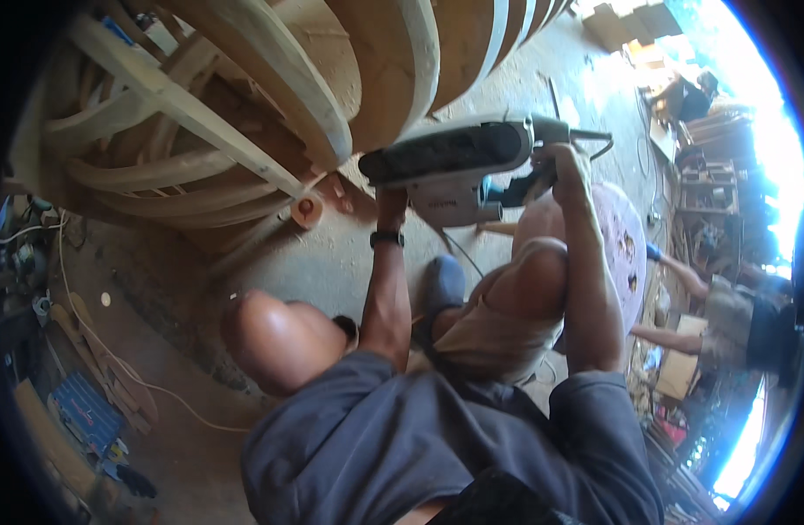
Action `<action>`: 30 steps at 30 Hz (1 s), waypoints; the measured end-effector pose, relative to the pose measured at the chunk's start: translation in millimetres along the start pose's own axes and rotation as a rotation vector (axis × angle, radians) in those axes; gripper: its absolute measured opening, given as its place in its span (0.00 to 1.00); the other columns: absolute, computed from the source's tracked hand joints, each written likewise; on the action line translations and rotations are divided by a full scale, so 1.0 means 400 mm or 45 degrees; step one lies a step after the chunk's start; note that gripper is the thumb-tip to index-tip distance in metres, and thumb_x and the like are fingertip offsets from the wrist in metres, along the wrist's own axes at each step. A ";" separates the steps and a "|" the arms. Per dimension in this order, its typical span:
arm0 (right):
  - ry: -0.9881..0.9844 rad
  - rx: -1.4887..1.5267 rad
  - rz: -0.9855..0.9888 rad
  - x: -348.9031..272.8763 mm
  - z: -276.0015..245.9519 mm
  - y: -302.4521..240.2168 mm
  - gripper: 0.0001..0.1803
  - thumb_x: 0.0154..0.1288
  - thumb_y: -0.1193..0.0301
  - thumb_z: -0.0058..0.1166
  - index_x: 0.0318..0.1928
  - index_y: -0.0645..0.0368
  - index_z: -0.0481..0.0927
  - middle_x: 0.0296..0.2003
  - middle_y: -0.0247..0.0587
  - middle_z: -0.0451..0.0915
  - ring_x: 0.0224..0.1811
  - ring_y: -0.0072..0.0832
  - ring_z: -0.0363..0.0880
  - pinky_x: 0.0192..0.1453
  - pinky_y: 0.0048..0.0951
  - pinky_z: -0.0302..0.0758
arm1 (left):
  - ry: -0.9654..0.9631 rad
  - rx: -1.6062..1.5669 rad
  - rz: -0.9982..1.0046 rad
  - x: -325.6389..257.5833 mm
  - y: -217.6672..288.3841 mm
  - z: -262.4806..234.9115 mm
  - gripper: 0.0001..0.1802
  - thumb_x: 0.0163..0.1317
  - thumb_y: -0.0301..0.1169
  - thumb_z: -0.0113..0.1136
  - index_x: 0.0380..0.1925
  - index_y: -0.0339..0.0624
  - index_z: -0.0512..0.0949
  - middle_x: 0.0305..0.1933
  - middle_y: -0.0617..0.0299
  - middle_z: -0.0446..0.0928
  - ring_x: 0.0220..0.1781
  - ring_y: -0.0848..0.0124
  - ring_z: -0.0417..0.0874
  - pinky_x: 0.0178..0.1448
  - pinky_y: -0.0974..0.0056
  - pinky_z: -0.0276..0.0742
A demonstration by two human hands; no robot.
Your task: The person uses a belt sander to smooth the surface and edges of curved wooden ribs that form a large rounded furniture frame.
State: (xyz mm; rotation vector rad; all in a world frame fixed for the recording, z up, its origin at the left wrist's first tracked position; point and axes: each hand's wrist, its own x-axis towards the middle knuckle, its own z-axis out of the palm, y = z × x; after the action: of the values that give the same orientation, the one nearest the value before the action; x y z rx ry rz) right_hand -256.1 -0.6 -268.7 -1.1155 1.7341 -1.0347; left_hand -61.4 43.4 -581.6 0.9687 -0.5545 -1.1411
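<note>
A belt sander (450,194) with a black belt is held up on its side in front of me, close to a curved wooden rib (424,70); whether the belt touches the wood I cannot tell. My right hand (566,166) is closed around its rear handle. Under the front of the machine is my left hand (393,203), gripping the body, with most of its fingers hidden behind it. A dark band circles my left wrist. From the sander's rear end a black cord (605,147) curves away.
More pale curved wooden slats (192,171) stand at upper left. By my right knee is a pinkish round piece (625,232) with holes. A thin cable (144,376) crosses the floor at left near a blue box (87,409). Another person (726,319) is at far right.
</note>
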 end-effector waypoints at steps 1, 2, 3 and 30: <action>0.074 0.033 0.084 0.013 -0.048 0.033 0.13 0.46 0.77 0.55 0.36 0.68 0.80 0.24 0.46 0.80 0.24 0.33 0.80 0.30 0.32 0.77 | -0.025 0.036 -0.273 -0.076 0.018 0.048 0.10 0.67 0.35 0.57 0.42 0.43 0.78 0.34 0.63 0.78 0.32 0.75 0.77 0.33 0.67 0.75; 0.127 0.080 0.168 0.020 -0.077 0.054 0.12 0.46 0.76 0.55 0.33 0.68 0.81 0.23 0.47 0.80 0.23 0.33 0.79 0.29 0.32 0.76 | -0.035 0.093 -0.532 -0.143 0.041 0.068 0.08 0.67 0.37 0.57 0.38 0.45 0.78 0.28 0.66 0.76 0.26 0.78 0.76 0.26 0.69 0.72; 0.027 -0.002 0.182 0.046 -0.084 0.057 0.09 0.46 0.75 0.55 0.29 0.68 0.80 0.24 0.48 0.80 0.24 0.34 0.79 0.29 0.32 0.76 | -0.008 0.108 -0.500 -0.167 0.066 0.065 0.08 0.67 0.38 0.57 0.35 0.47 0.77 0.25 0.68 0.74 0.23 0.79 0.73 0.23 0.70 0.68; -0.376 0.147 0.415 0.223 0.218 0.208 0.11 0.49 0.71 0.45 0.24 0.64 0.80 0.20 0.47 0.78 0.17 0.37 0.73 0.21 0.36 0.67 | 0.301 0.184 -0.973 -0.335 0.486 -0.058 0.02 0.61 0.31 0.64 0.32 0.51 0.80 0.28 0.71 0.71 0.31 0.77 0.73 0.35 0.66 0.76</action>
State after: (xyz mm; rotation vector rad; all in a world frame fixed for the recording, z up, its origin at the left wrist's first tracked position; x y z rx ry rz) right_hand -223.8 -79.7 -391.9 -0.8311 1.5342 -0.7193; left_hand 7.0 195.4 -412.6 1.4829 -0.0566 -1.6381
